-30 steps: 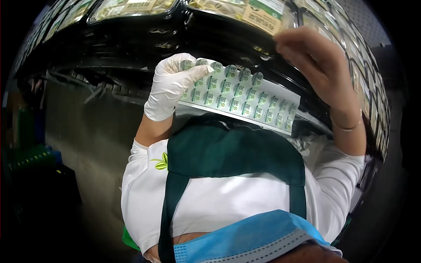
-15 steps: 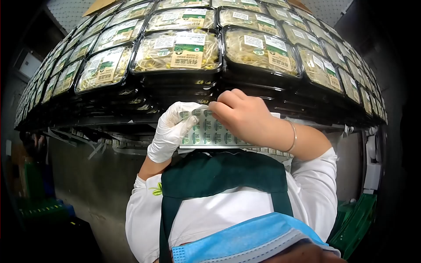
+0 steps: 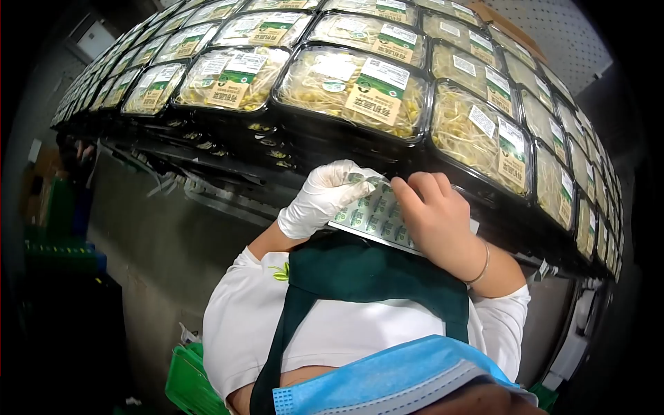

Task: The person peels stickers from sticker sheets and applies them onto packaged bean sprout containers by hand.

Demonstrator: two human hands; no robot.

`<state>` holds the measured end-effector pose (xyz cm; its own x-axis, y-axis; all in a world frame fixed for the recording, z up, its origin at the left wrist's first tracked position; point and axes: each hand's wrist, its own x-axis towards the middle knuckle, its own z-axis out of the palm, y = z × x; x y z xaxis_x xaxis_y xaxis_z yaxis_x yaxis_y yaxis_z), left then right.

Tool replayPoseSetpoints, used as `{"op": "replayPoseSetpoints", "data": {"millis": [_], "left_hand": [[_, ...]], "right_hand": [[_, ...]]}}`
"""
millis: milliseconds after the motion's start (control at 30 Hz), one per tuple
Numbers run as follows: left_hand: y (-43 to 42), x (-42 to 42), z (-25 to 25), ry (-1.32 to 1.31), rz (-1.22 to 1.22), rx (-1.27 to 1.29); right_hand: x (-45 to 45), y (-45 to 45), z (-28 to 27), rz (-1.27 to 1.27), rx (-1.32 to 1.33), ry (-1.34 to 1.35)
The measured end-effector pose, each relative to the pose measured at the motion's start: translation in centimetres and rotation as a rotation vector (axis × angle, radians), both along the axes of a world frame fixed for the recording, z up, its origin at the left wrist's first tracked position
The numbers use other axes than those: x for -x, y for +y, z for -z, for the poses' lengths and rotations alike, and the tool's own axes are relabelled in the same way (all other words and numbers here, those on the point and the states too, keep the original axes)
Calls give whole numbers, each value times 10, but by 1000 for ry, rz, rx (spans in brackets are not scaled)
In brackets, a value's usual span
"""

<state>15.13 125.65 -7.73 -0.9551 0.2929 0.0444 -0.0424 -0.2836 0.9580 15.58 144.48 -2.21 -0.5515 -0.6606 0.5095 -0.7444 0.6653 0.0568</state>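
My left hand (image 3: 324, 196), in a white glove, pinches the left end of a sheet of small round green-and-white stickers (image 3: 379, 216). The sheet is tilted, close to the dark green apron. My bare right hand (image 3: 437, 214) is over the sheet's right part, its fingers bent and its fingertips at the upper edge. Whether a sticker is between those fingertips is too small to tell. Just beyond both hands stand stacked black trays of sprouts with clear lids; the nearest tray (image 3: 325, 79) carries a green-and-brown label and a white label.
Many more labelled trays (image 3: 481, 135) stretch in rows to both sides and away. A green crate (image 3: 190, 377) is on the floor at lower left, and another green crate (image 3: 61, 257) is at far left. White box-like objects (image 3: 574, 339) lie at lower right.
From its raised position away from the sheet, my right hand has come down onto the sheet's upper edge. My left hand still holds the sheet. The view has shifted, showing more tray tops.
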Motion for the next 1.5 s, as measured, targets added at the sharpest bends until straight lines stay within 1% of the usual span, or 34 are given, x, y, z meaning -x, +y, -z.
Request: {"op": "replayPoseSetpoints", "data": {"millis": [100,167,300,400,433,533,767,867,1067,1100,1200,1233,1367,1433,1467,1500], "left_hand": [[16,-6,5,-54,-47,-16],[21,-13,-4,-152,-64,-68],[20,-21,-7,-218,-72,-100],[9,-20,-2,-139,-35,-33],[9,-21,-3,-111,-68,2],[6,-24,-1,-169,-95,-76],[-17,-28,0,-195,-101,-128],[-22,-24,11,-169,-110,-161],[-31,-24,9,-132,-128,-176],[-31,-23,12,-146,-112,-212],[-34,-18,19,-87,-90,-211],[-34,-19,14,-96,-87,-220],[-39,-17,22,-112,-94,-226],[-40,-18,20,-53,-118,-198],[-41,-19,16,-58,-117,-197],[-42,-21,11,-91,-162,-139]], "right_hand": [[1,18,10,-32,13,7],[2,21,15,-61,54,21],[-4,20,15,-82,83,16],[-6,14,16,-74,81,24],[-6,13,16,-87,91,18],[-9,6,14,-104,90,26],[-14,-15,10,-142,63,21],[-12,-19,12,-167,72,23],[-15,-28,9,-198,91,11],[-16,-29,7,-200,90,5],[-14,-31,9,-230,104,9],[-14,-30,9,-229,101,-3],[-11,-34,8,-262,113,-18],[-10,-36,9,-290,140,-62],[-10,-36,8,-288,141,-67],[-10,-35,4,-350,171,-130]]}}
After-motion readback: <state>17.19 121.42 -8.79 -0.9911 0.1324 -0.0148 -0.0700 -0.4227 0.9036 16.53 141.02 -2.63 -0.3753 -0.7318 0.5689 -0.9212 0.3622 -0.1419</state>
